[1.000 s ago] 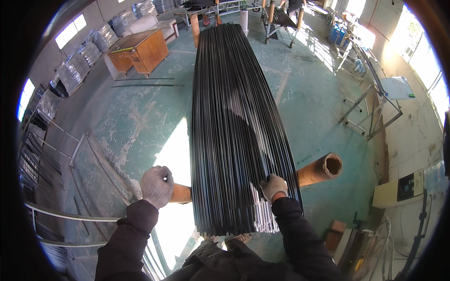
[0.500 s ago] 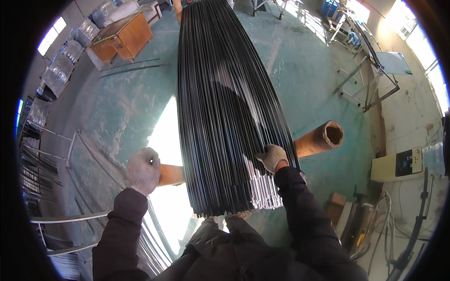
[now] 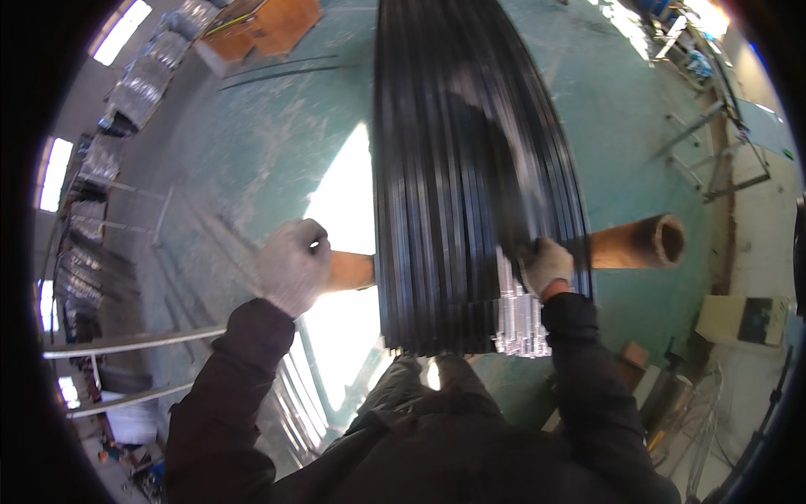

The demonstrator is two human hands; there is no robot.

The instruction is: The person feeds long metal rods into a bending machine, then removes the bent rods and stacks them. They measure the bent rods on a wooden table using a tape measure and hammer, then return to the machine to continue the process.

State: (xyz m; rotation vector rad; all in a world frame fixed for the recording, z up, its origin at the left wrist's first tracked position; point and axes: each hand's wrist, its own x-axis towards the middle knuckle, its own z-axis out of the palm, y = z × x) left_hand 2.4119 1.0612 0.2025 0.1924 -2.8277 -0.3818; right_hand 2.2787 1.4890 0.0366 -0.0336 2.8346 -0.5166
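Observation:
A wide bundle of long, thin black rods (image 3: 445, 210) runs away from me, its near ends above my legs and partly sunlit. Across beneath it lies a thick brown tube (image 3: 625, 245), which shows on both sides. My right hand (image 3: 550, 265), in a pale knit glove, is curled onto the rods near their sunlit ends; its fingertips are partly hidden. Over the tube's left end is my gloved left hand (image 3: 294, 262), closed in a loose fist around a dark hollow with a small bright spot. I cannot make out what it grips, if anything.
White rails (image 3: 143, 342) stand at the left. A brown wooden desk (image 3: 273, 25) and wrapped stacks (image 3: 143, 88) are at the far left. On the right are a metal frame (image 3: 714, 160), a pale box-shaped machine (image 3: 743, 322) and cables (image 3: 705, 412). Strong sunlight patches the green floor.
The view has shifted, so the bundle and tube appear farther right. My right hand has curled in over the sunlit rods, blurring slightly. My left hand keeps its fist by the tube's left end.

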